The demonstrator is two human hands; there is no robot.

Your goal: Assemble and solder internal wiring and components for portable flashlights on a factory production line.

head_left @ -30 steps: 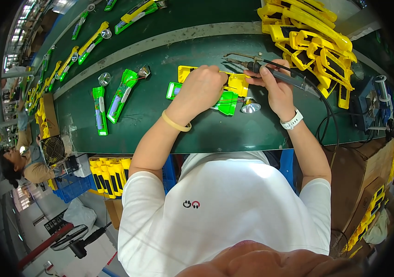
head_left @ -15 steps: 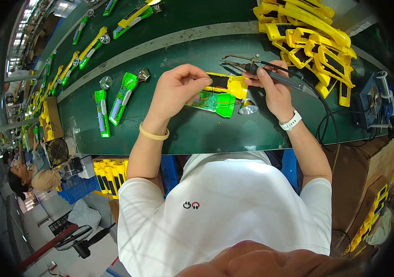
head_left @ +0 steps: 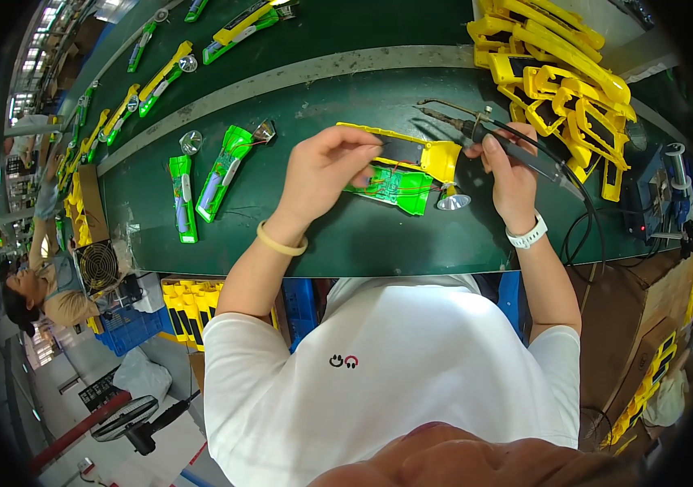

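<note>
My left hand [head_left: 332, 172] has thumb and fingertips pinched together over the left part of a yellow shell [head_left: 442, 159] with a dark panel. Whatever is in the pinch is too small to make out. Just below the shell lies an open green flashlight housing [head_left: 413, 195] with a circuit board and thin red wires, partly covered by my left fingers. A round silver reflector [head_left: 454, 201] sits at its right end. My right hand [head_left: 514, 180] is closed round a soldering iron [head_left: 540, 164], whose tip and thin metal tube point left, above the shell.
Two green housings, one at left [head_left: 182, 199] and one beside it [head_left: 218, 183], lie with reflectors. Yellow shells [head_left: 561, 89] are piled far right, near a blue soldering station [head_left: 647, 191] with a cable. More flashlight parts line the far strip. Another person [head_left: 42, 284] is at far left.
The view has shifted a little. My right fingers have come away from the yellow shell's right end, still holding the iron. My left hand stays pinched, farther along the shell.
</note>
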